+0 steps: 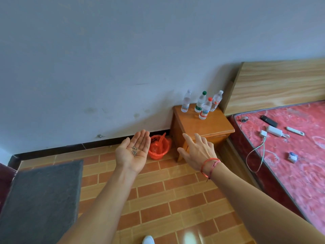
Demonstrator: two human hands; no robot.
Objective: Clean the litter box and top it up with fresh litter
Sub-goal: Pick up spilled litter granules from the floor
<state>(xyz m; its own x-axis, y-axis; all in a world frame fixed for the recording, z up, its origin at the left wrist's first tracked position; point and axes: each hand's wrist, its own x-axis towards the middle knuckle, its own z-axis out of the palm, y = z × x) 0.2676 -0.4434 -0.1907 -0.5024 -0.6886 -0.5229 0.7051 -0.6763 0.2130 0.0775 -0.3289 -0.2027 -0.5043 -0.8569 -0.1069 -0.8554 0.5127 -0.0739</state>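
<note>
My left hand (133, 152) is stretched out palm up with straight fingers, and a small heap of grey litter grains (135, 150) lies in the palm. Just beyond its fingertips stands a small bin lined with a red plastic bag (159, 147), on the floor against the wall. My right hand (197, 150) reaches forward palm down, fingers spread, holding nothing, to the right of the bin and in front of the bedside cabinet. No litter box is in view.
A wooden bedside cabinet (216, 127) carries several water bottles (202, 104). A bed with a red mattress (288, 147) fills the right, with chargers and small items on it. A dark grey mat (40, 199) lies at the left on the tiled floor (167, 199).
</note>
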